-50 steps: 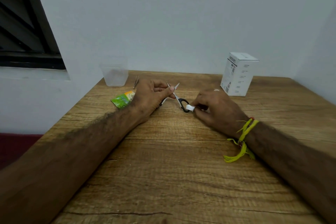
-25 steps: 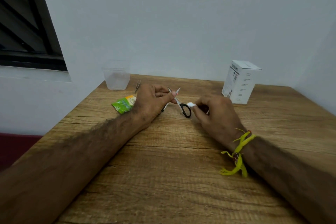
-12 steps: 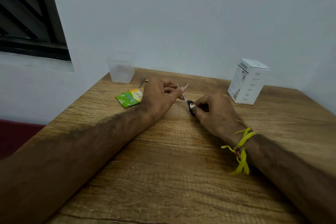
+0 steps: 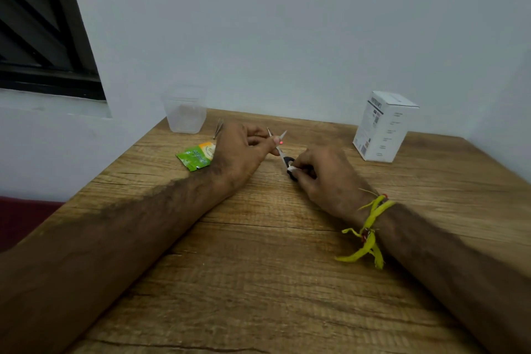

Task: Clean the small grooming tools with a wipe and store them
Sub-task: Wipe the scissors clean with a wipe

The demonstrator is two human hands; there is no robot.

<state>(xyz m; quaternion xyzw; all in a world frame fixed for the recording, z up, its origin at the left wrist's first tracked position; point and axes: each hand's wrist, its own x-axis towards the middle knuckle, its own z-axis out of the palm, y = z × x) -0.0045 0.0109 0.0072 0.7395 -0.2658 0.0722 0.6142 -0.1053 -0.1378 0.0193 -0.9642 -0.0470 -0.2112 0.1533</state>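
I'm counting 2 hands, the left hand (image 4: 238,152) and the right hand (image 4: 327,175). I'm seeing 1 pair of small scissors (image 4: 280,149), 1 white wipe (image 4: 292,169), 1 pair of tweezers (image 4: 219,128). I'm also tallying 1 clear plastic container (image 4: 185,112), 1 green sachet (image 4: 196,156), 1 white box (image 4: 383,126), 1 yellow wrist thread (image 4: 369,234), all w/ 1 wooden table (image 4: 258,282).
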